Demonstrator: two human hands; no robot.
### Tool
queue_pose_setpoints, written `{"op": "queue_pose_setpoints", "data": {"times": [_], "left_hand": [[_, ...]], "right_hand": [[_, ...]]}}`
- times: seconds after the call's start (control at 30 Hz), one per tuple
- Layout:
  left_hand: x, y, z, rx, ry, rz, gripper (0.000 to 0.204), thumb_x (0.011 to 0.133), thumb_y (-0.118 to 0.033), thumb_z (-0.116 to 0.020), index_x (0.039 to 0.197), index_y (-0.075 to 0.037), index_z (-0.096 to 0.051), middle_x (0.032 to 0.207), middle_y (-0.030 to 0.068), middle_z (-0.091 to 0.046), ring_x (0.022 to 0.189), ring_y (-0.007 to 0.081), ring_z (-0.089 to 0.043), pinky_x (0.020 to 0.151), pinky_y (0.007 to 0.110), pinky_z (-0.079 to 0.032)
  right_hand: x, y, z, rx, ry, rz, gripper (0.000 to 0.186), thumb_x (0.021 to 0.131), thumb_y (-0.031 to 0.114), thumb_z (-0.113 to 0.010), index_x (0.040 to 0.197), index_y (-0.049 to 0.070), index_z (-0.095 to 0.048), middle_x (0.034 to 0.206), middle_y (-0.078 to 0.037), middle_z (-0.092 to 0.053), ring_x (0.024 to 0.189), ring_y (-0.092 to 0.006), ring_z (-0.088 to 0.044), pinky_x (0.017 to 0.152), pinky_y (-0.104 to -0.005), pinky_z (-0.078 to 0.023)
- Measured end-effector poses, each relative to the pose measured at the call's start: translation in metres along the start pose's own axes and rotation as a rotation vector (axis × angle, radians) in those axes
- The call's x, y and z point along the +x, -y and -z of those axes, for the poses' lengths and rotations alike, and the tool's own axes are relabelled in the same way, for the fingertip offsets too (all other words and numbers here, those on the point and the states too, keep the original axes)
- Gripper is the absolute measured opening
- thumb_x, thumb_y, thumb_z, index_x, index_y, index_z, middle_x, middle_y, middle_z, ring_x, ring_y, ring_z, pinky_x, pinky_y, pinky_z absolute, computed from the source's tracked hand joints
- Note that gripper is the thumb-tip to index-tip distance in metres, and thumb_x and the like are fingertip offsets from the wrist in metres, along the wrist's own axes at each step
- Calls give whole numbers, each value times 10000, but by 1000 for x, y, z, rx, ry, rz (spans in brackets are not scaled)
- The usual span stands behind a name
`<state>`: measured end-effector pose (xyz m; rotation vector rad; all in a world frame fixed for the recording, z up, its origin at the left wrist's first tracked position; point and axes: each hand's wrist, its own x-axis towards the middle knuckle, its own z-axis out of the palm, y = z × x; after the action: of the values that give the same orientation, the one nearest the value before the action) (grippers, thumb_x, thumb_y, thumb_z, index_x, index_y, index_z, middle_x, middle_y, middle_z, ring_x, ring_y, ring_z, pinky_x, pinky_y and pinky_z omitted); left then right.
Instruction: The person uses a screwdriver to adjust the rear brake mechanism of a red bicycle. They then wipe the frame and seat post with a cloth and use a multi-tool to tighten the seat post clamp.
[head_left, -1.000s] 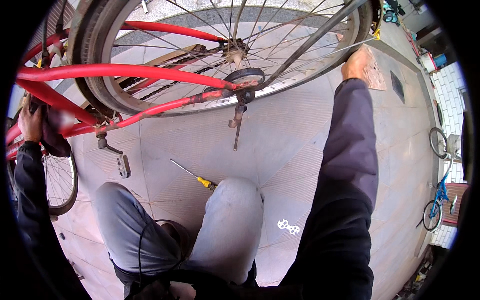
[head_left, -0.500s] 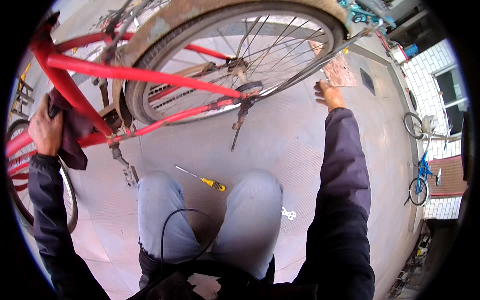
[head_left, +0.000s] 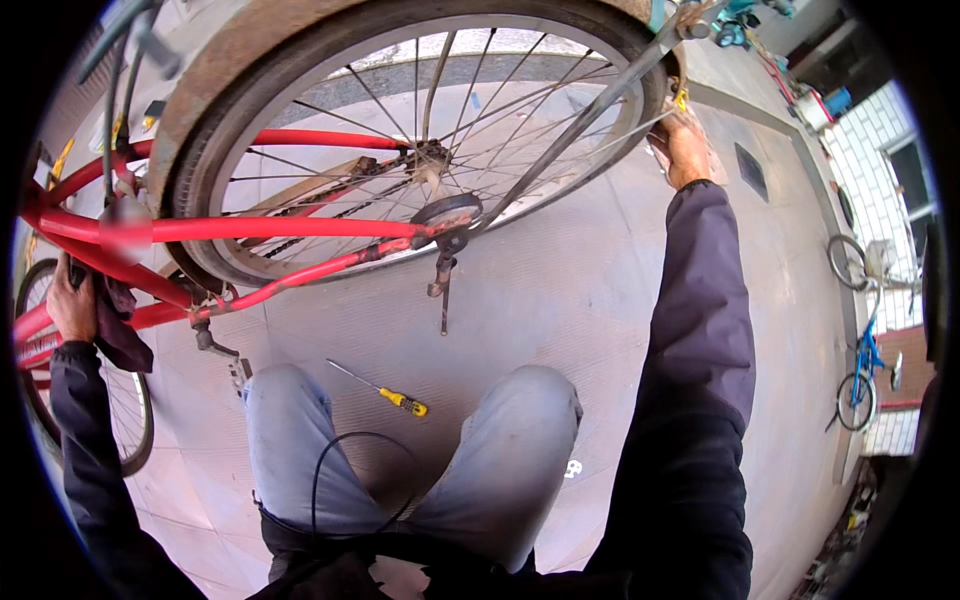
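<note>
A floor (head_left: 600,290) of large, smooth grey tiles fills the view, and over it stands a red bicycle frame (head_left: 250,228) of glossy painted tube, its stays running to the hub of the rear wheel (head_left: 420,150). The wheel sits at the top of the view: a worn, dusty tyre around a bright metal rim, thin steel spokes fanning out from the centre, with a grey kickstand hanging below the hub. The right hand (head_left: 685,150) is up at the wheel's far right edge, fingers curled at the rim by a slim metal stay (exactly what they pinch cannot be told). The left hand (head_left: 72,305) is closed on a dark, crumpled rag (head_left: 120,325) pressed against the frame at the left. On the floor between the knees lies a screwdriver (head_left: 385,390) with a thin steel shaft and a yellow handle.
</note>
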<state>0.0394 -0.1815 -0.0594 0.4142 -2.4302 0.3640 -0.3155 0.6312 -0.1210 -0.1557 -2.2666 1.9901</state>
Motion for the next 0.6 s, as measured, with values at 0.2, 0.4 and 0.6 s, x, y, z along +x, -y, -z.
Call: {"op": "queue_pose_setpoints", "data": {"times": [0.2,0.4,0.6], "left_hand": [[1,42,-23,222,94,-51,424,830,-336,-604,1146,-54,-577,1023,213,-626,975,393,-578,808,440,-452],[6,44,-16,371,193,-28,332,834,-257,-580,1108,-70,-603,1074,181,-618,967,374,-585,820,437,-463],[8,59,-12,508,228,-167,329,835,-239,-572,1120,-78,-602,1117,178,-601,974,359,-592,818,429,-472]], "right_hand": [[88,-34,-2,330,438,2,416,887,386,-588,1109,35,-573,970,-124,-645,892,-281,-636,830,-402,-522],[70,8,-20,166,904,-36,432,833,417,-628,990,15,-603,874,-154,-624,777,-282,-632,734,-408,-536],[87,-16,-24,177,976,-23,528,863,488,-521,1007,-15,-590,887,-141,-610,776,-268,-643,733,-407,-547]]}}
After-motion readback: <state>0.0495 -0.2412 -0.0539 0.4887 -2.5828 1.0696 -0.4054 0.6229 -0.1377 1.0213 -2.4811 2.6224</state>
